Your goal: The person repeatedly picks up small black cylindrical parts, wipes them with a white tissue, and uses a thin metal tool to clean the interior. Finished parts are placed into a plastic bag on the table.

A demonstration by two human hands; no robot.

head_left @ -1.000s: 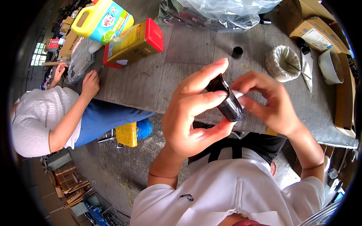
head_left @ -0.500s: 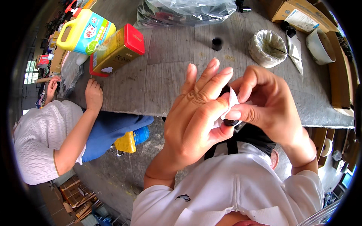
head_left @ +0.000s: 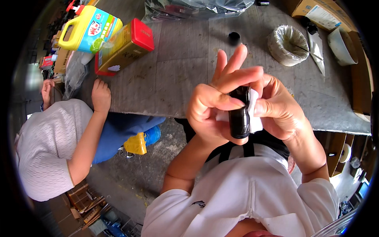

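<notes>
A glossy black cylindrical part [head_left: 239, 116] is held upright in front of me, above the table's near edge. My left hand [head_left: 213, 102] grips it between thumb and fingers, with two fingers raised toward the far side. Against the part's right side my right hand [head_left: 278, 106] presses a folded white cloth or tissue [head_left: 254, 112], pinched between thumb and fingers. A bit of white also shows left of the part. On the table beyond my hands stands a small black cap-like piece [head_left: 234, 38].
A bag-lined bowl [head_left: 288, 46] with a thin stick, a white bowl [head_left: 342, 46] and cardboard boxes [head_left: 319, 15] are at right. A plastic bag [head_left: 197, 10] lies at the back. At left are a yellow jug [head_left: 89, 29], a red-lidded tin [head_left: 126, 47] and another person's arm [head_left: 89, 134].
The black part has been turned and now shows its length between my hands. My left hand has rolled from back-up to a side grip. The view has shifted slightly.
</notes>
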